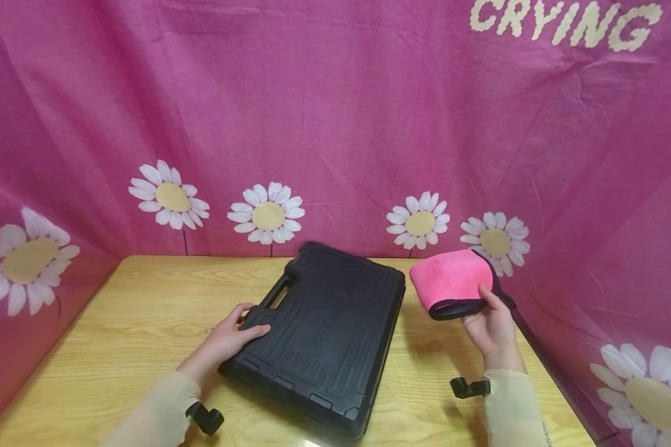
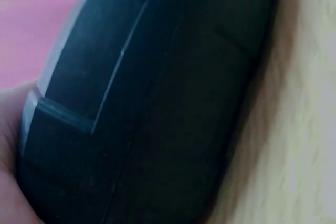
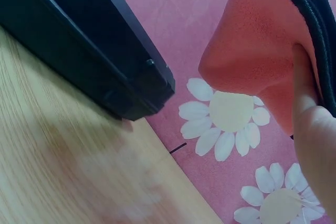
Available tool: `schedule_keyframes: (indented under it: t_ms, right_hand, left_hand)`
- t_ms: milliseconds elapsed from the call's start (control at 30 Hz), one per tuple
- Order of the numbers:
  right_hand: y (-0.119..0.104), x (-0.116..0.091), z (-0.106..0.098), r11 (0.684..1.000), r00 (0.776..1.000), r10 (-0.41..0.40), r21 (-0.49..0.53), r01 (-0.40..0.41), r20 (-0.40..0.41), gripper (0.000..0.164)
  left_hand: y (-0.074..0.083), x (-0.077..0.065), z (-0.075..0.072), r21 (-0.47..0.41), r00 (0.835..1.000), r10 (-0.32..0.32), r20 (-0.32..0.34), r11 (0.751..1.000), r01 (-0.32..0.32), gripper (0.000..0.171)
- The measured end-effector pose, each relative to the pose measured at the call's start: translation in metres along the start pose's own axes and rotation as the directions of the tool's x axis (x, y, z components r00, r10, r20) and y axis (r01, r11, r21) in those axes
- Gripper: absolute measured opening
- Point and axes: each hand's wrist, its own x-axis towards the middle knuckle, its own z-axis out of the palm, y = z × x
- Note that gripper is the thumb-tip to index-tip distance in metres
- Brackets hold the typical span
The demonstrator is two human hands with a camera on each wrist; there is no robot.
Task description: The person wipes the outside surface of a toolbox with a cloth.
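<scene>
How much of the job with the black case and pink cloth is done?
Done: the pink cloth is up in the right hand. In hand: the left hand grips the black case by its side. Left to do: maybe wiping, as the cloth is apart from the case; whether any wiping happened, I can't tell.

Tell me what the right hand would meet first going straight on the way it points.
Beyond the pink cloth it holds, the right hand would probably meet the magenta backdrop first, though the depth is hard to judge.
</scene>
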Motion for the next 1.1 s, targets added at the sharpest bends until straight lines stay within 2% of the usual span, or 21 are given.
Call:
schedule_keyframes:
  t_ms: [233,467,800,1100]
  right_hand:
    - [0.0,0.0,0.0,1.0,1.0,0.001,-0.007,-0.001,-0.006,0.03]
    - [0.001,0.0,0.002,1.0,1.0,0.001,0.002,-0.001,-0.006,0.029]
    - [0.002,0.002,0.001,1.0,1.0,-0.001,-0.002,0.001,0.027,0.031]
    - [0.003,0.003,0.0,1.0,0.998,0.003,0.015,-0.003,0.058,0.032]
  left_hand:
    - [0.005,-0.019,0.014,-0.063,0.994,-0.037,-0.106,0.998,0.031,0.08]
    - [0.005,-0.026,0.022,-0.065,0.98,-0.062,-0.186,0.997,0.051,0.082]
    - [0.01,-0.032,0.033,-0.114,0.974,-0.072,-0.216,0.992,0.049,0.08]
    - [0.009,-0.034,0.037,-0.117,0.971,-0.072,-0.229,0.992,0.046,0.081]
